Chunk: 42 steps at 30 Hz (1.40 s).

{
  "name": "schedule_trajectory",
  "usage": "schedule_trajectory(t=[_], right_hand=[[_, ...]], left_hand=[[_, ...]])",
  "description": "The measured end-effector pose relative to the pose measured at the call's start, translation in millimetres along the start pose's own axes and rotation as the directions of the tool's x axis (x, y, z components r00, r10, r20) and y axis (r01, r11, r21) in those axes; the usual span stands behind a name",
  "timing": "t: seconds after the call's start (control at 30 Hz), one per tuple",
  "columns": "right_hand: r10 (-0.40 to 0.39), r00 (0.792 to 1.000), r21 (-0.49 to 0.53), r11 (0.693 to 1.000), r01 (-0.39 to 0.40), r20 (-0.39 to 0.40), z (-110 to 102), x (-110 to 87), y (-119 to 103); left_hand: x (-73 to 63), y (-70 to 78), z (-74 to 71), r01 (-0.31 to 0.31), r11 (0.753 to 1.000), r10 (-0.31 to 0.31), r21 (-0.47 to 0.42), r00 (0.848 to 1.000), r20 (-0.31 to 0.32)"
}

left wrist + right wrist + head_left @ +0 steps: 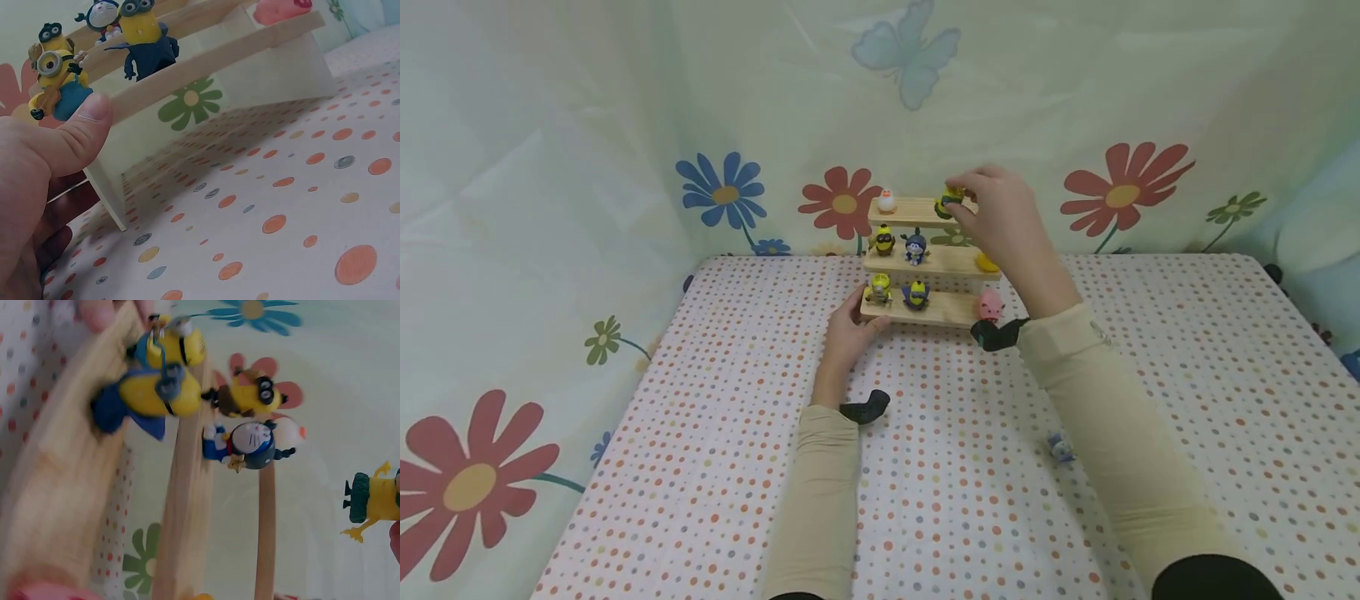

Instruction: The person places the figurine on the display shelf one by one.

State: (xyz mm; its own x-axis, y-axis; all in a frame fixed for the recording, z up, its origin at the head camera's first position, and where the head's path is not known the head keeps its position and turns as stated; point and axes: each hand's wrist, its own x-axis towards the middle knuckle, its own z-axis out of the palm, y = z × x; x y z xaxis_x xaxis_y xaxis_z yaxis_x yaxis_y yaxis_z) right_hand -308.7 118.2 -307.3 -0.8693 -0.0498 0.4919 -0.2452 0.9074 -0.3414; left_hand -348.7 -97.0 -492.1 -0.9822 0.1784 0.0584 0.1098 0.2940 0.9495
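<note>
A three-tier wooden display stand (951,307) stands at the back of the table. My left hand (848,329) grips the left end of its lowest tier, thumb beside a minion with a guitar (59,87). Above the top tier, my right hand (1000,212) pinches a yellow minion figurine in a green skirt (375,497). A white figurine (887,202) sits on that tier's left. The middle tier bears a brown-clad minion (247,397), a blue cat figurine (244,444) and a yellow thing (987,263). On the lowest tier are a blue-caped minion (916,295) and a pink pig (990,305).
A small blue-and-white figurine (1061,448) lies on the dotted tablecloth (940,500) near my right forearm. A flowered cloth backdrop (1000,83) hangs right behind the stand. Black wrist mounts (865,407) stick out from both wrists.
</note>
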Motion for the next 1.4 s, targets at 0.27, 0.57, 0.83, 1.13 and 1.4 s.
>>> schedule_trajectory(t=[0.27,0.57,0.83,1.13,1.4], right_hand=[[-0.024,0.957,-0.146,0.987,0.069,0.290,5.4,52.2,12.9],[0.009,0.941,-0.111,0.993,0.030,0.339,18.2,62.1,31.0],[-0.028,0.946,-0.056,0.997,0.049,0.323,17.2,65.9,35.0],[-0.032,0.937,-0.036,0.998,0.048,0.349,14.2,69.4,35.8],[-0.029,0.933,-0.060,0.997,0.054,0.359,13.0,71.1,29.8]], left_hand=[[-0.7,0.5,13.4,0.003,1.000,-0.003,0.002,0.998,0.055],[-0.4,4.7,28.8,-0.007,1.000,0.007,-0.003,0.998,0.061],[1.2,9.7,31.3,0.002,1.000,-0.003,0.017,0.999,0.037],[4.8,9.5,32.3,-0.010,1.000,0.010,0.013,0.999,0.039],[5.4,5.3,27.8,-0.001,1.000,0.001,0.005,1.000,0.027]])
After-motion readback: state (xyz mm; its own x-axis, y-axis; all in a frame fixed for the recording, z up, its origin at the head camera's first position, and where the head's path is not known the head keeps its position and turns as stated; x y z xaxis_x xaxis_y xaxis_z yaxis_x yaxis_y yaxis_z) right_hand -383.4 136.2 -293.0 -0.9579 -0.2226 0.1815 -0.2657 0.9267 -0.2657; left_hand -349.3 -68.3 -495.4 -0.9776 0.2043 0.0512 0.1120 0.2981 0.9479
